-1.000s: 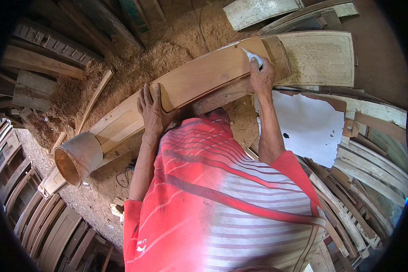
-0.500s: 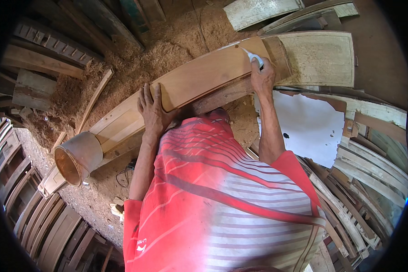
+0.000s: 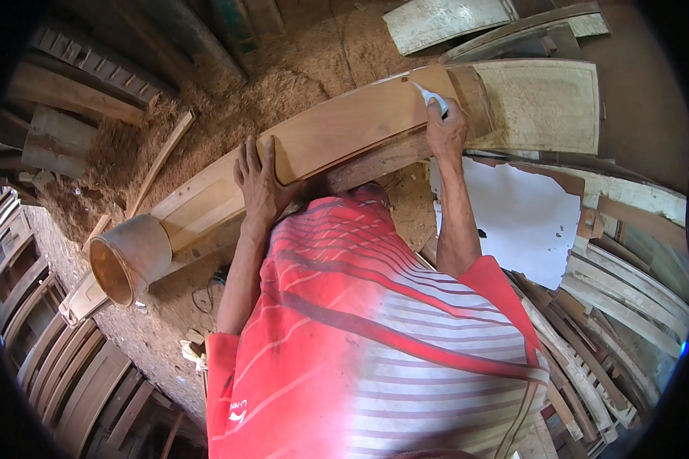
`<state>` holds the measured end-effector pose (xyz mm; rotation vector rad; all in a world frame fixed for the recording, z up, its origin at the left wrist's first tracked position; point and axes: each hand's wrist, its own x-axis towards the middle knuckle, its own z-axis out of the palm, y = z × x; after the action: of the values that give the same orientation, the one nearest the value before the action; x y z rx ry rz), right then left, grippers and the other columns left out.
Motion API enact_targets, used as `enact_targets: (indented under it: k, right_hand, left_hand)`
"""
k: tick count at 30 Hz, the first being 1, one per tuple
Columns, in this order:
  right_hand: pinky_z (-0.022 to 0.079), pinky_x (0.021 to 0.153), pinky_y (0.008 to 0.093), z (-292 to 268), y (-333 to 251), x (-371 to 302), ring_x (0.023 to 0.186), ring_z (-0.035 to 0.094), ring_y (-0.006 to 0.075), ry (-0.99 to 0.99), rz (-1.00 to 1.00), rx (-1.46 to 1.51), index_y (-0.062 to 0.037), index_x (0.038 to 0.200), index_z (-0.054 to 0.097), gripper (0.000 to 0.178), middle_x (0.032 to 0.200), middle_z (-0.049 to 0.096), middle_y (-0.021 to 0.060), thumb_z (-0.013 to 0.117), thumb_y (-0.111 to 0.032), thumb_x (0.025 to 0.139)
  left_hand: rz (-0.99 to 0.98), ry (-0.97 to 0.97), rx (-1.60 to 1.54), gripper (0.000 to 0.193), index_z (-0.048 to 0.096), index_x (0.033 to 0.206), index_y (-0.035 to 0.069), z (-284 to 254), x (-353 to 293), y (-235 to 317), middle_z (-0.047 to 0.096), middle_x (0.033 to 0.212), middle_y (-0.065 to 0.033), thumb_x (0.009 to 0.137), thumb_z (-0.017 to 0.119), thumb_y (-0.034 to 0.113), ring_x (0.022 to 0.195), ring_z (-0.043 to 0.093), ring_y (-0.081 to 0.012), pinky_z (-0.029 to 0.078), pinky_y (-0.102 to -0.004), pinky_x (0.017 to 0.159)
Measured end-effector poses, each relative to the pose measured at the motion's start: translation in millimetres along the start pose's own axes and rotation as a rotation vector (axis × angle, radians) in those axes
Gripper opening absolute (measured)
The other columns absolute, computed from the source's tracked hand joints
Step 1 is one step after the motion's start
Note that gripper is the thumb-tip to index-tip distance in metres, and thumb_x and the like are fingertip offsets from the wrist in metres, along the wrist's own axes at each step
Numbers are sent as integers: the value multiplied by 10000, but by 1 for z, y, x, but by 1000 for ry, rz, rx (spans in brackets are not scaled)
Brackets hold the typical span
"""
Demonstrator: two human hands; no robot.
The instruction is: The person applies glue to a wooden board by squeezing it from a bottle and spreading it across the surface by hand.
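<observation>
A long light-brown wooden panel (image 3: 337,118) lies slantwise in front of me on a thicker wooden beam (image 3: 386,157). My left hand (image 3: 259,183) rests on the panel's left-middle part, fingers stretched out and nothing held. Near the right end, my right hand (image 3: 448,131) is closed around a small white squeeze bottle (image 3: 435,99) with a thin nozzle. The nozzle points away from me, low over the panel near a dark round spot; whether it touches the wood I cannot tell. A pale line runs along part of the panel's far edge.
At the panel's left end a dusty bucket (image 3: 142,249) lies tipped on its side. Sawdust (image 3: 298,69) covers the ground beyond. A white sheet (image 3: 513,222) lies right of my right forearm. Curved wooden boards (image 3: 543,103) and stacked frames (image 3: 76,390) surround the spot.
The whole view has shifted slightly. Both hands keep nearly the same places and the same grip, with the bottle still over the panel's right end.
</observation>
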<state>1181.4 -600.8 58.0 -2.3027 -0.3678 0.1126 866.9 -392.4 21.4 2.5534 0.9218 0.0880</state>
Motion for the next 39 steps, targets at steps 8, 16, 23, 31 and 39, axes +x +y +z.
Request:
enact_targets:
  k: [8,16,23,31,39]
  right_hand:
    - [482,680,275,6,33,-3,751,591,111,-194,354,592,-7,1218,663,320,911,666,48,636,-273,1043]
    - [500,830,283,80,-37,-46,1006,626,114,-545,243,960,-24,1321,630,328,1148,670,22,630,-204,1046]
    - [521,974,332,157,-179,-125,1026,665,134,-1037,-12,899,-1,1329,618,306,1130,710,46,627,-83,1034]
    - [518,947,286,214,-346,-248,1016,647,122,-1412,-379,720,-15,1294,650,287,1132,703,48,682,-121,1029]
    - [530,820,432,311,-465,-362,919,676,309,-1312,-1124,273,-24,1176,661,277,1029,668,172,700,-112,916]
  left_hand:
    - [-22,33,-130,1190,399,1613,133,-1,-11,-12,217,1696,-290,647,931,580,1575,177,-503,202,-616,1266]
    - [-124,233,-220,913,439,1580,96,-23,-66,-37,319,1667,-261,836,853,426,1537,290,-494,291,-580,1238]
    - [-538,639,-484,587,586,1427,12,-58,-153,-81,611,1417,-240,943,772,287,1360,559,-394,437,-451,1156]
    - [-1008,1153,-788,533,544,1458,-20,-97,-241,-182,638,1347,-147,1094,591,368,1218,602,-224,468,-360,1072]
    - [-880,1153,-873,679,326,1594,-20,-173,-234,-238,510,1483,-173,1067,640,270,1388,489,-239,394,-388,1181]
